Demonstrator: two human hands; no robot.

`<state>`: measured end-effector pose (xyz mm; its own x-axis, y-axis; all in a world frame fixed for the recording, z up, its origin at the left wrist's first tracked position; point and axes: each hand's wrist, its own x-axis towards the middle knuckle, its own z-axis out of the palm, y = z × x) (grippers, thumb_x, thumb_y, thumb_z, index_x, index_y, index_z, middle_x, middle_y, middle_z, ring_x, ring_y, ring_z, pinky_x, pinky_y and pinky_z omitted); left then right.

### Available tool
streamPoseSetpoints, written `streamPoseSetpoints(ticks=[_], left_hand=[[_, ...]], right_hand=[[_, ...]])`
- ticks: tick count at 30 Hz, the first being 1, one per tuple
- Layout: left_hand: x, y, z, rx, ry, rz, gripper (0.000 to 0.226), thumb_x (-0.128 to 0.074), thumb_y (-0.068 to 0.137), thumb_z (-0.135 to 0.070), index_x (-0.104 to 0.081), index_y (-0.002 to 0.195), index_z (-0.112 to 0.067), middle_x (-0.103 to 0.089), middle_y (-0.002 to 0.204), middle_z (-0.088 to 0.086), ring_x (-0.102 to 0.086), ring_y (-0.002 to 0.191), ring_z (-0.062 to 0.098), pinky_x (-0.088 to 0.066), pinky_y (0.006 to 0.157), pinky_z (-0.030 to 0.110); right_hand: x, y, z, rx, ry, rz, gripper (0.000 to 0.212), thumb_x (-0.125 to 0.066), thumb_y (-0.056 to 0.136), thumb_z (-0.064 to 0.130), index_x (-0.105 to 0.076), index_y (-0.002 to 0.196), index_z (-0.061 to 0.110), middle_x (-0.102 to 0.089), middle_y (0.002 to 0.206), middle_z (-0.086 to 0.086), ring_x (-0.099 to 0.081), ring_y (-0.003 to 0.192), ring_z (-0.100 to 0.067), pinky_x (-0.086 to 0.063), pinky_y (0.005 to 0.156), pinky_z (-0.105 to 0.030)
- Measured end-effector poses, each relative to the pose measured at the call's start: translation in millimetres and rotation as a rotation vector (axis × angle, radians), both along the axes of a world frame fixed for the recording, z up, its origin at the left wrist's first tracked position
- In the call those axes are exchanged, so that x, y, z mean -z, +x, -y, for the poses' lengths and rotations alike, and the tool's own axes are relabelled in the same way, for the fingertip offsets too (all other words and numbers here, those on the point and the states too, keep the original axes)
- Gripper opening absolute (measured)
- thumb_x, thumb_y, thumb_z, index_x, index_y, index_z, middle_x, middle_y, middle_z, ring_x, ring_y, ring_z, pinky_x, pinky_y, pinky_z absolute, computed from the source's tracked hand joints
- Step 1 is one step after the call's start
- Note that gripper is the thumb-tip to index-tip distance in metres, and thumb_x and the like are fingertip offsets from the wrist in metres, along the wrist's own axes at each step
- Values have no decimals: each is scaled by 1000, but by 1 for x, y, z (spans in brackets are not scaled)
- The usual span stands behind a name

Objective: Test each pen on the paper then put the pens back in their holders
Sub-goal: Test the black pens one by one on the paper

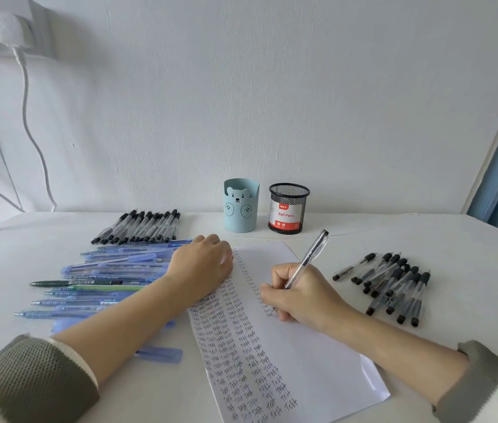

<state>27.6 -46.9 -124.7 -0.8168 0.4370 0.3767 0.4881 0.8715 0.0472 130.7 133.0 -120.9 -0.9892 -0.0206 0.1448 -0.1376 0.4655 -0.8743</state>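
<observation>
On white table (363,239) | paper (317,355) (wall (272,87) behind) | pen (310,257) gripped

Left hand (201,264) lies flat, palm down, fingers loosely curled; right hand (299,293) is closed in a writing grip, forearms converging.

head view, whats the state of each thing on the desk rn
paper: flat, columns of "test" on its left part
left hand: flat, pressing the paper's edge
right hand: gripping a pen
pen: tilted, tip at the paper
bear holder: upright, no pens showing
mesh holder: upright, no pens showing
blue pens: lying loose
black pens: lying heaped
</observation>
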Motion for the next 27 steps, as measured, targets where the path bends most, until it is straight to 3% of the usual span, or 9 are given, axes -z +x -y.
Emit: streamPoseSetpoints(ticks=[9,27], left_hand=[[0,1,0,1,-4,-3,30,-36,100,-37,-60,114,-24,-57,110,-6,-52,104,17,-50,75,34],[2,0,0,-4,-6,-10,30,-37,100,-39,-59,116,-25,-56,112,-8,-51,106,16,-43,69,29]], right_hand=[[3,-2,1,-4,8,19,38,-67,79,15,-44,48,18,-49,42,-3,-49,43,-14,-46,53,-25],[2,-3,0,13,44,1,38,-66,76,14,-43,47,18,-49,43,-4,-49,40,-16,-41,48,-21]])
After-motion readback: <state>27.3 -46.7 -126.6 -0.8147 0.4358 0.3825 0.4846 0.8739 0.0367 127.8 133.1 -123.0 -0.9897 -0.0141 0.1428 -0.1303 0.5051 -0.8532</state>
